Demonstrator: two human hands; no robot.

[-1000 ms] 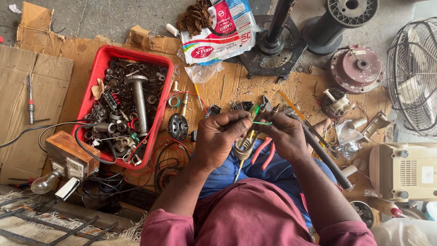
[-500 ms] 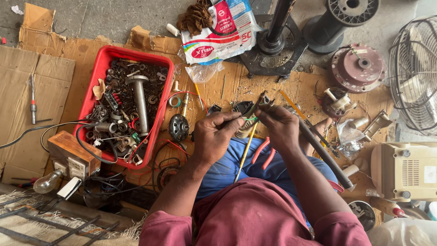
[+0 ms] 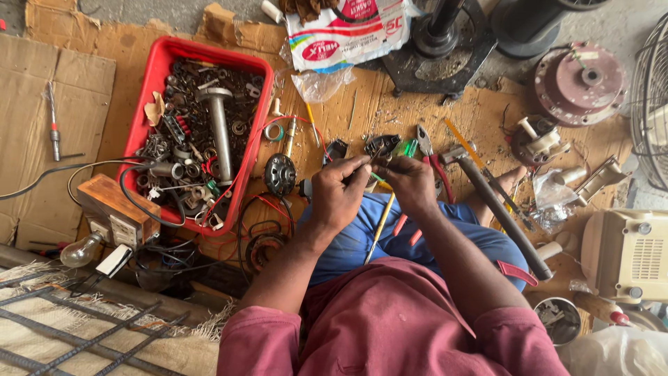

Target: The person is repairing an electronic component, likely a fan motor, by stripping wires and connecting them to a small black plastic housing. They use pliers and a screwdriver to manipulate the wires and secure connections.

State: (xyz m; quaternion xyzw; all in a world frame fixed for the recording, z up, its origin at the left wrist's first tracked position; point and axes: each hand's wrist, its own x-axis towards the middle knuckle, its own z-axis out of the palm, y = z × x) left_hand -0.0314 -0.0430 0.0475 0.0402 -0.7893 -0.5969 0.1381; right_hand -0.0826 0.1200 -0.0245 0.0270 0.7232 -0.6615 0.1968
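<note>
My left hand point(image 3: 339, 197) and my right hand point(image 3: 410, 182) meet over my lap, above blue trousers. Fingertips of both are pinched together around a thin green wire point(image 3: 376, 179) that runs between them. A slim yellow rod point(image 3: 380, 226) hangs down from under my right hand; exactly how it is gripped is hidden. Just beyond the fingers lie a small dark part point(image 3: 382, 145) and red-handled pliers point(image 3: 426, 147) on cardboard. A round black motor piece point(image 3: 280, 174) sits left of my left hand.
A red tray point(image 3: 259, 132) full of metal scrap stands at the left. A wooden board point(image 3: 115, 214) with a bulb point(image 3: 80, 252) is below it. A hammer point(image 3: 499, 209), a maroon motor housing point(image 3: 581, 83), a fan grille point(image 3: 653, 104) and a cream casing point(image 3: 626, 254) crowd the right.
My hands have drawn closer together and the green wire between them looks shorter. The view has shifted down slightly.
</note>
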